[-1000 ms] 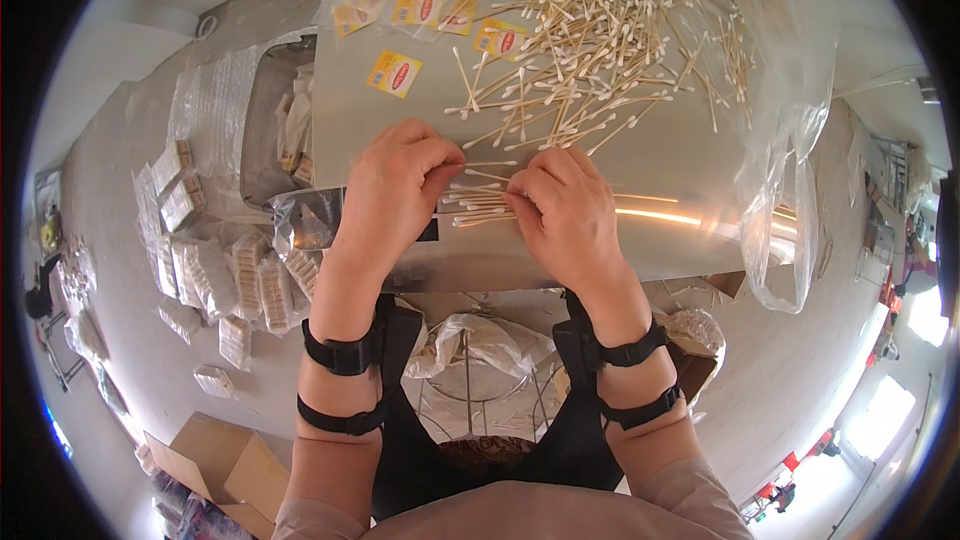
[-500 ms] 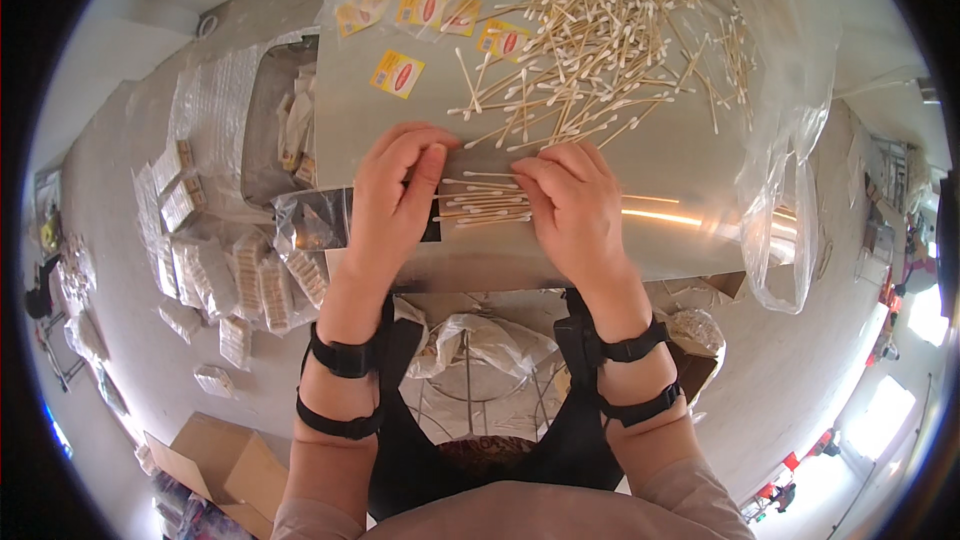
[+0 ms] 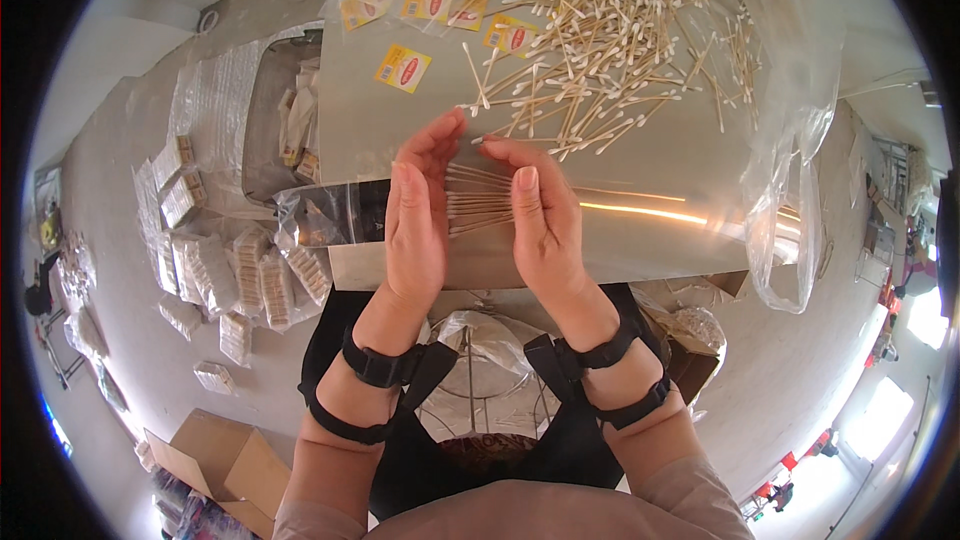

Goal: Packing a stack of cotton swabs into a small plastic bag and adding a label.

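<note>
Left hand (image 3: 418, 225) and right hand (image 3: 545, 225) apart, palms facing, flanking cotton swab row (image 3: 480, 205) at frame centre; pressure on tips unclear. Row gathered, roughly parallel; loose swab pile (image 3: 610, 50) remains, upper right on table (image 3: 650, 185). Wrapped packs (image 3: 205, 275) at left. Versus half second ago: fingers straightened, palms turned inward, enclosing row ends.

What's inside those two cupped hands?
A row of cotton swabs, sticks running side to side, lies between the left hand and the right hand. Their middle parts show, but the right hand covers their right ends, so those tips can't be seen.
</note>
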`<state>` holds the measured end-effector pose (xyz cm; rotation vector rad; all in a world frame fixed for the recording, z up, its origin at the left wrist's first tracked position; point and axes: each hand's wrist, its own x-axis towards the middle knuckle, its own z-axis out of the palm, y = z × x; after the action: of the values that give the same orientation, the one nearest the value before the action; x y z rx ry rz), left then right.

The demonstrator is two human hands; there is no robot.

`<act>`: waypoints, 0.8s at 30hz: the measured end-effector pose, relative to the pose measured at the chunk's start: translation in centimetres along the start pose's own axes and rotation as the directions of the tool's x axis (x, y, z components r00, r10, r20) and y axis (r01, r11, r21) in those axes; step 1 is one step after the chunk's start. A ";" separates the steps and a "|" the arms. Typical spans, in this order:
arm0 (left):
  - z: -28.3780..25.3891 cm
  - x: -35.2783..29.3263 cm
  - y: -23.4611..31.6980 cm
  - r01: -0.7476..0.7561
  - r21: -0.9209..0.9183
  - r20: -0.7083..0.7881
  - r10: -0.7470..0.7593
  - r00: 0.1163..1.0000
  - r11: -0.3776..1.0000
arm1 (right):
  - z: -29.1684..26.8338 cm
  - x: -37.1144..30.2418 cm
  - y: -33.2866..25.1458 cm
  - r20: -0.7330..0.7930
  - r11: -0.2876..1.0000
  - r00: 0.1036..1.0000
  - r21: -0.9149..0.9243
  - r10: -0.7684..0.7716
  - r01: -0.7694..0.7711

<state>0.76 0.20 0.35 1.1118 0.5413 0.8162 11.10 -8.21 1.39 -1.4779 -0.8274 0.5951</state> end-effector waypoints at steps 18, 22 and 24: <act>-1.0 0.3 3.4 -0.337 0.831 0.386 -0.021 0.922 0.442 | -7.0 2.8 0.4 0.055 0.614 0.971 -0.766 -0.234 0.191; -0.9 0.4 3.1 -0.383 0.805 0.469 -0.090 0.879 0.452 | -7.0 2.9 1.1 0.054 0.600 0.958 -0.770 -0.280 0.219; -0.9 0.4 2.8 -0.381 0.788 0.487 -0.111 0.866 0.484 | -7.1 2.9 1.3 0.037 0.597 0.953 -0.772 -0.301 0.219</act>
<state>-0.49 1.62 2.60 2.2911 0.4264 0.3045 18.63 -10.26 1.08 -2.0819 -1.2894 -0.1145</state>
